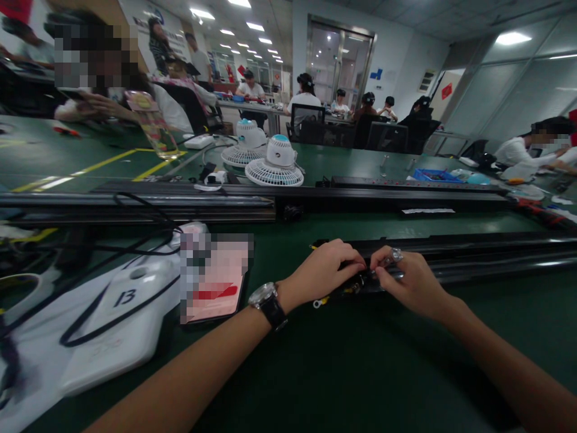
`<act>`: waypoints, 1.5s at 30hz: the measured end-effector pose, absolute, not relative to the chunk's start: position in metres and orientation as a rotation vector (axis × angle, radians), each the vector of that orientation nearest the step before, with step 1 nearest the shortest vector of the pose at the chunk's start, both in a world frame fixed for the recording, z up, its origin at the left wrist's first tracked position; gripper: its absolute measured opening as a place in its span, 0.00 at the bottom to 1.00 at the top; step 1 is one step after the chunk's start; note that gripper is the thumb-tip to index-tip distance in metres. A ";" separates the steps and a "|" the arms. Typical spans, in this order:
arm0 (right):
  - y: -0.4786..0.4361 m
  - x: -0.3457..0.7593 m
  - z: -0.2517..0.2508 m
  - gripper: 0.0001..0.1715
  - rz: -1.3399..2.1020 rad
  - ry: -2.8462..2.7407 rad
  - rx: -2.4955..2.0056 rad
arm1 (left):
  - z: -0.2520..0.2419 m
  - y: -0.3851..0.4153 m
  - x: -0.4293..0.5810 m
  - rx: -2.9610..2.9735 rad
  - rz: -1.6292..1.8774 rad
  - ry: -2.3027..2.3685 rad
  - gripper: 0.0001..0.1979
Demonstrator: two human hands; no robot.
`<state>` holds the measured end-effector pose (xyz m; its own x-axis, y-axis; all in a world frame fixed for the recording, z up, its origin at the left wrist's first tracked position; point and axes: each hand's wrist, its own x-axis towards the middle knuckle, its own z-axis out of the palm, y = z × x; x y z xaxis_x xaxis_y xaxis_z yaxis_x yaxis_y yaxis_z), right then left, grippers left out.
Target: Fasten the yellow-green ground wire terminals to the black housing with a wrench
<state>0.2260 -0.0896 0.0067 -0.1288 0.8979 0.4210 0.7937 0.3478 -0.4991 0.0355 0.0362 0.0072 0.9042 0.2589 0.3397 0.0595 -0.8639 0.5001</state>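
My left hand [327, 267], with a watch [265, 297] on its wrist, curls over short wires at the near end of a long black bar [496, 264]. A metal ring terminal [317, 304] with a yellow sleeve pokes out below the palm, and another yellow-tipped wire end [314, 247] shows above it. Close by, my right hand [406, 279], wearing a ring [396, 255], pinches thumb and forefinger together at the bar's end. Whatever lies between those fingertips is too small to make out. The fingertips of both hands almost meet.
Left of my hands lie a phone [220, 276], a white case marked 13 [121, 307] and a looped black cable [67, 337]. Long dark rails [135, 207] cross the green table behind. Two white fans [274, 162] and a bottle [155, 129] stand farther back. Other people sit around.
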 end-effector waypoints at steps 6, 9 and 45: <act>-0.089 0.230 0.006 0.05 0.156 -1.940 -1.500 | 0.006 0.038 0.036 2.609 0.535 0.222 0.09; -0.090 0.230 0.005 0.06 0.157 -1.950 -1.487 | 0.006 0.039 0.036 2.640 0.507 0.191 0.07; -0.083 0.241 0.003 0.05 0.020 -1.818 -1.573 | 0.011 0.036 0.035 2.865 0.393 0.120 0.03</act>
